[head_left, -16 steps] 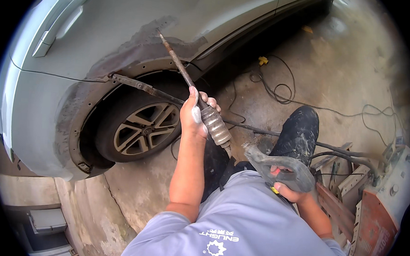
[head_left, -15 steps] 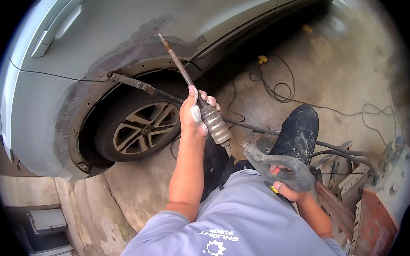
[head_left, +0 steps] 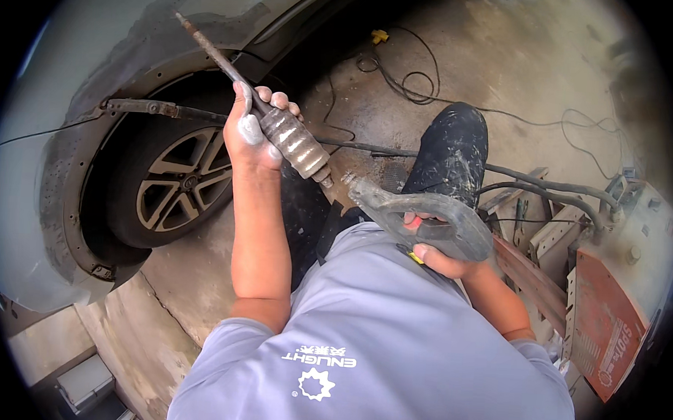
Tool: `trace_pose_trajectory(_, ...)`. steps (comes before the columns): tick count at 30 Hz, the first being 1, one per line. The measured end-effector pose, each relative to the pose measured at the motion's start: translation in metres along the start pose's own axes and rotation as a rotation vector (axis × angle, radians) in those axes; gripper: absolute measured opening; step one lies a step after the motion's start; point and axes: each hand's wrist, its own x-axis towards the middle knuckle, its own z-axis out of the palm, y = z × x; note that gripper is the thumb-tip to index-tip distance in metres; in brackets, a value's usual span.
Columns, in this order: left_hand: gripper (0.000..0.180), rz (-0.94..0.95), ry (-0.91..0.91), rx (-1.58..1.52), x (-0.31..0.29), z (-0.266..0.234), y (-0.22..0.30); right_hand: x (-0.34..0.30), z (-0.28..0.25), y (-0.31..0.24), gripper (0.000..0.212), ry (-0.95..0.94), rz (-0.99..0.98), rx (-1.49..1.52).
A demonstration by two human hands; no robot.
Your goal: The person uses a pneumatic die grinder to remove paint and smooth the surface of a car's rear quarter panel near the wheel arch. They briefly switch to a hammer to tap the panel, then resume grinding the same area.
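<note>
My left hand (head_left: 256,126), white powder on its fingers, is closed round the rod of a slide hammer (head_left: 296,143) with a ribbed metal weight. The rod's thin tip points up and left over a dark sanded patch (head_left: 143,44) on the car panel; I cannot tell whether it touches. In my right hand (head_left: 444,257) is a grey pistol-grip tool (head_left: 375,199) with a red trigger, held before my waist. Its nose faces the hammer's near end, and a narrow gap shows between them.
The car's wheel (head_left: 182,179) sits in the bare arch. A metal clamp bar (head_left: 148,107) is fixed at the arch edge. Thick black cables (head_left: 536,177) run to a red and grey machine (head_left: 612,323) at right. A thin cord (head_left: 427,70) lies coiled on the floor.
The whole view has shifted, so the car and both hands appear farther left and higher. The hammer's near end and the grey tool's nose appear slightly closer together. Both grips stay the same.
</note>
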Motion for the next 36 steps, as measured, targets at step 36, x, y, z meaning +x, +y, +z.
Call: trace_pose_trajectory(36,0.049,0.037,0.197,-0.02,0.012,0.036,-0.006,0.0,0.01,-0.01,0.042,0.194,-0.05,0.071)
